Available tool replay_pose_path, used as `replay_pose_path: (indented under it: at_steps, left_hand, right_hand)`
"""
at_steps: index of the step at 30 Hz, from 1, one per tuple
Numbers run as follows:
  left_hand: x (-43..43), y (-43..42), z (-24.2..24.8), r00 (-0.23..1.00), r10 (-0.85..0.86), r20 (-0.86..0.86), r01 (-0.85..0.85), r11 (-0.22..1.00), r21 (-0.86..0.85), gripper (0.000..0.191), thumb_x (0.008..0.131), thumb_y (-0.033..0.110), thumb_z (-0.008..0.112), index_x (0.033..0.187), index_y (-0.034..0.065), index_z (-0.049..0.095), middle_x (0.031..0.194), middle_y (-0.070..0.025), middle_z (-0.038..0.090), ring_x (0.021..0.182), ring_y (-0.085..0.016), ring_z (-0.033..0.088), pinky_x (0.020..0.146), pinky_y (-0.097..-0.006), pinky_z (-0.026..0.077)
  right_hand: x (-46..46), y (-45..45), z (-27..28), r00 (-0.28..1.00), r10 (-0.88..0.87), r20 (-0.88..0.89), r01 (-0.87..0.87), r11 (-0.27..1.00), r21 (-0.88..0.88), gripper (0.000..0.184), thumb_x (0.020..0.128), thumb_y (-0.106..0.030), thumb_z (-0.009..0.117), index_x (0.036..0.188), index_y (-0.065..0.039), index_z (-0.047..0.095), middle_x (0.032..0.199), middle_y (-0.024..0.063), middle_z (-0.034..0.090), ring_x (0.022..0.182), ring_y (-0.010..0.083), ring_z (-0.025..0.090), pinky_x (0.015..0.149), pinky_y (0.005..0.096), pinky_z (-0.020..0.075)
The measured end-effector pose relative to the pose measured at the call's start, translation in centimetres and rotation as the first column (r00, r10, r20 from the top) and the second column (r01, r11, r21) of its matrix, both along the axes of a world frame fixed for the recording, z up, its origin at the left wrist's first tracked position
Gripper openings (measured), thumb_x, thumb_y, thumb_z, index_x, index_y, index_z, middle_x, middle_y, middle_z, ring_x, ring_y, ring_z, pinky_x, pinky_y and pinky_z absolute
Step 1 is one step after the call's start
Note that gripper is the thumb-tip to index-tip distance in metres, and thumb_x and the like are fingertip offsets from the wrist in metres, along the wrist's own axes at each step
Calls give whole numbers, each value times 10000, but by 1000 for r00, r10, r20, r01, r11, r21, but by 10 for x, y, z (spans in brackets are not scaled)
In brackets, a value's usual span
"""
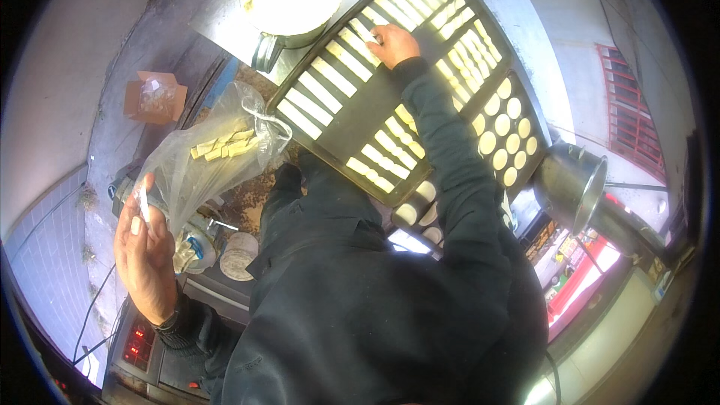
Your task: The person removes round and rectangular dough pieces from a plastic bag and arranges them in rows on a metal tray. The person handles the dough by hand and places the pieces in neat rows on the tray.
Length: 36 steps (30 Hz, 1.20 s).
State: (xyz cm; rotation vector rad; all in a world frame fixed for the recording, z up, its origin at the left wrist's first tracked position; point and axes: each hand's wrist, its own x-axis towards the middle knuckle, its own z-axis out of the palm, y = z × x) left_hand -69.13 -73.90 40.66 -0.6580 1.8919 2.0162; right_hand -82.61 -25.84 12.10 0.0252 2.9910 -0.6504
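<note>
On the left, my left hand (143, 259) pinches the gathered end of a clear plastic bag (185, 174) between thumb and fingers. Several pale yellow dough strips (225, 143) lie inside the bag, whose far end rests near the corner of a dark baking tray (351, 112). My right hand (398, 46) is over that tray with curled fingers at a flat pale strip (355, 40); whether they grip it is hidden. Rows of straight strips run along the tray's far side. Twisted strips (385, 149) fill rows on the near and right sides, partly behind my right sleeve.
A large metal pot (298, 39), its inside glaring white, stands beyond the tray. Another tray of round dough pieces (499, 124) sits at right, near a steel pot (568, 185). An open cardboard box (154, 98) is on the left; an appliance with red digits (138, 340) is lower left.
</note>
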Motion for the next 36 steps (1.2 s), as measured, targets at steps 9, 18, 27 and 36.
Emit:
replay_pose_path:
  at_steps: [9, 18, 27, 36]
  left_hand:
    - [-3, -3, -2, 997, 69, 39, -67, 997, -43, 649, 951, 350, 651, 1429, -68, 515, 1318, -140, 589, 1226, -224, 571, 1068, -293, 414]
    - [-6, 1, -1, 999, 44, 14, -44, 999, -12, 659, 949, 362, 646, 1432, -67, 512, 1314, -154, 592, 1238, -244, 578, 1068, -308, 423]
    - [0, -4, -1, 997, 74, 32, -73, 997, -29, 665, 957, 337, 631, 1445, -87, 477, 1404, -185, 551, 1310, -270, 539, 1121, -357, 396]
    - [1, -1, -2, 996, 85, -28, -85, 996, -1, 659, 963, 307, 634, 1445, -106, 459, 1428, -195, 536, 1335, -274, 513, 1148, -371, 373]
  right_hand:
    - [-5, 4, 0, 996, 13, -87, 6, 978, 208, 228, 852, -283, 714, 1012, -120, 705, 1006, 123, 688, 941, 348, 672, 774, 469, 561]
    - [-3, -3, 1, 990, 68, -127, -47, 985, 165, 233, 837, -272, 741, 982, -98, 687, 978, 135, 656, 945, 347, 653, 780, 483, 554]
    - [-18, 13, 1, 985, -118, -127, 144, 966, 215, 219, 847, -280, 730, 971, -100, 715, 990, 149, 659, 949, 361, 655, 812, 492, 542]
    - [-16, 15, -2, 982, -128, -140, 154, 968, 197, 227, 857, -288, 720, 970, -92, 714, 995, 152, 665, 953, 365, 656, 815, 486, 544]
